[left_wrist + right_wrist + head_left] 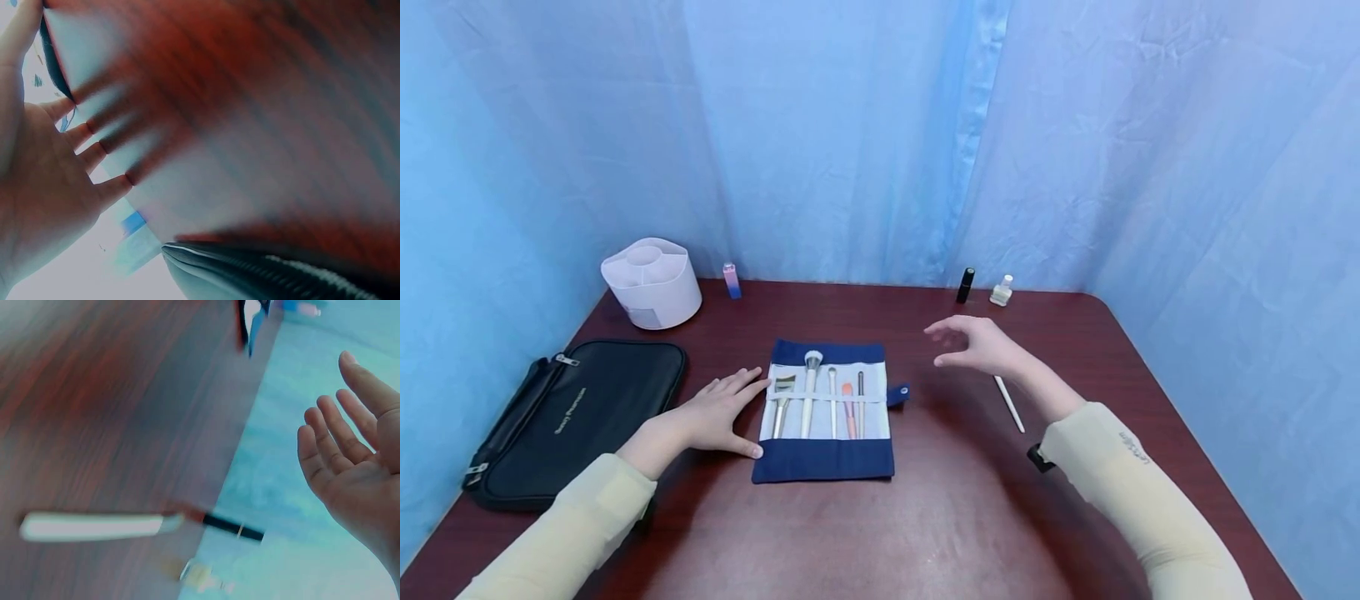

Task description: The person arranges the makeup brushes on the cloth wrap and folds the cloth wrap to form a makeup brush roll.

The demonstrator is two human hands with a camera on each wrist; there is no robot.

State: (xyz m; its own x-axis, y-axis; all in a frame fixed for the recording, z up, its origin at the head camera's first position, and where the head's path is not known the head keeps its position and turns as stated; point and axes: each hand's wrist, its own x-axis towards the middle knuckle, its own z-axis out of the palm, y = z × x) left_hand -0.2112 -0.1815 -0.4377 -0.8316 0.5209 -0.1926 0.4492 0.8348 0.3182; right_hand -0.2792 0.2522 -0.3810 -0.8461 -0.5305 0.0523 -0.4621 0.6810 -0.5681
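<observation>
A navy and white brush roll (825, 411) lies unrolled on the dark red table (925, 517), with several makeup brushes (809, 392) tucked under its strap. My left hand (718, 410) lies flat on the table with straight fingers, its fingertips (758, 385) at the roll's left edge. My right hand (977, 343) hovers above the table to the right of the roll, fingers relaxed and holding nothing; in the right wrist view the same right hand (353, 469) shows an empty palm. A thin white stick (1009, 403) lies on the table below the right hand.
A black zip pouch (568, 417) lies at the left. A white divided organizer (651, 282), a small pink and blue tube (731, 280), a black tube (965, 285) and a small clear bottle (1002, 291) stand along the far edge. Blue curtain surrounds the table.
</observation>
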